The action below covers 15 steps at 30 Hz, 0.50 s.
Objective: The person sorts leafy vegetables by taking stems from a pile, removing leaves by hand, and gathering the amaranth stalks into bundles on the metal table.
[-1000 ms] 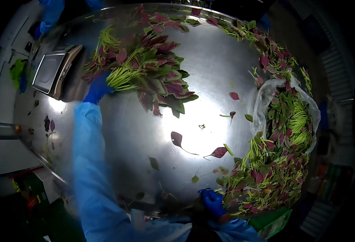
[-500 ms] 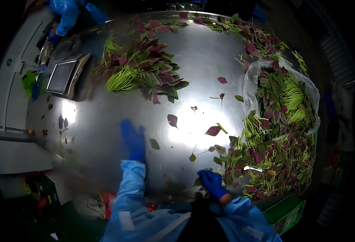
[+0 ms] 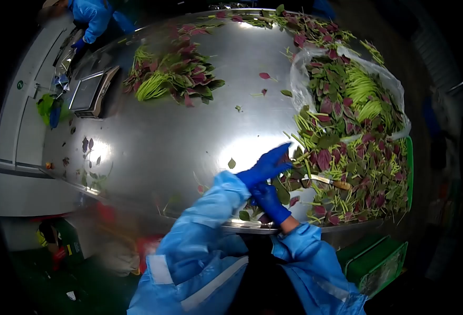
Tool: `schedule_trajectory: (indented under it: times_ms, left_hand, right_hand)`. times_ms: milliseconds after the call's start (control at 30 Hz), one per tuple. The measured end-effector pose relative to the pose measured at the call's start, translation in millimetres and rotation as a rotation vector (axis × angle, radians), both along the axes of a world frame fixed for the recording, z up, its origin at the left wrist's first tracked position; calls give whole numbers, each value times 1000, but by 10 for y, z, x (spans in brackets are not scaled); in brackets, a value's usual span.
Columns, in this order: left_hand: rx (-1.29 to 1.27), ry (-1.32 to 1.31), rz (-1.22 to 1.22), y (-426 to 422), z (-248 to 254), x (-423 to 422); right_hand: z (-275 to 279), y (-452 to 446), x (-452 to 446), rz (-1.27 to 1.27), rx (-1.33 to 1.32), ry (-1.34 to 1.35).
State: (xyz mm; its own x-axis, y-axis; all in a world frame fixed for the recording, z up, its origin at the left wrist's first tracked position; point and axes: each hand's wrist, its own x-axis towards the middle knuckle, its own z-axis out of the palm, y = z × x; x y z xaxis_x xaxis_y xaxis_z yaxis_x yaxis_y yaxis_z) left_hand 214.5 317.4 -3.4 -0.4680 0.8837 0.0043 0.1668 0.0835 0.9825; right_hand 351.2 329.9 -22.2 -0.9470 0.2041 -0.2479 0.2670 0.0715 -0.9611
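Note:
My left hand (image 3: 267,166), in a blue glove, reaches across to the right with its fingers stretched out flat. Its fingertips are at the edge of a pile of loose red-green leaves and stems (image 3: 363,181). Just below, partly covered by the left wrist, is my right hand (image 3: 271,202), also gloved in blue. Its fingers are curled, and what they hold, if anything, is hidden. Leaves lie around both hands. A knife (image 3: 341,184) with a wooden handle rests on the pile, right of my hands.
A clear plastic bag (image 3: 301,86) holds leafy bunches at the right. Another leafy bunch (image 3: 155,86) lies at the back left, beside a scale (image 3: 87,94). A green crate (image 3: 376,265) stands below the metal table's (image 3: 189,136) edge. A co-worker in blue (image 3: 92,18) is at the far left.
My left hand has swept right from the middle of the table to the pile, crossing above my right hand. Loose leaves from the middle are no longer there. The view has shifted.

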Motion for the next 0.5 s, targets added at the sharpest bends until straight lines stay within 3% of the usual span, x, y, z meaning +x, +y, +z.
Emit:
schedule_trajectory:
  times_ms: [33,67,100,133,167,200,233,333,500]
  left_hand:
    - [40,-53,108,-214,-102,-130]
    - [85,-102,214,-429,-206,-258]
    - [54,286,289,-756,-67,-391]
    - [192,-339,456,-1049,-79,-446]
    - [37,57,606,-1273,12,-561]
    - [-140,106,754,-1577,-131,-842]
    - [-92,6,959,-1606,187,-851]
    - [62,-151,1151,-1989,77,-1556]
    - [92,-223,1286,-1758,256,-2174]
  right_hand:
    - [325,89,72,-23,-251,-154]
    - [371,148,192,-117,-145,37]
    - [418,287,342,-145,80,138]
    - [381,390,476,-316,238,247]
    - [419,547,628,-434,88,166]
    - [592,747,788,-501,-227,-33]
    - [462,918,966,-521,-68,77]
    - [455,1194,1326,-461,17,-81]
    - [625,1117,1502,-287,-25,-188]
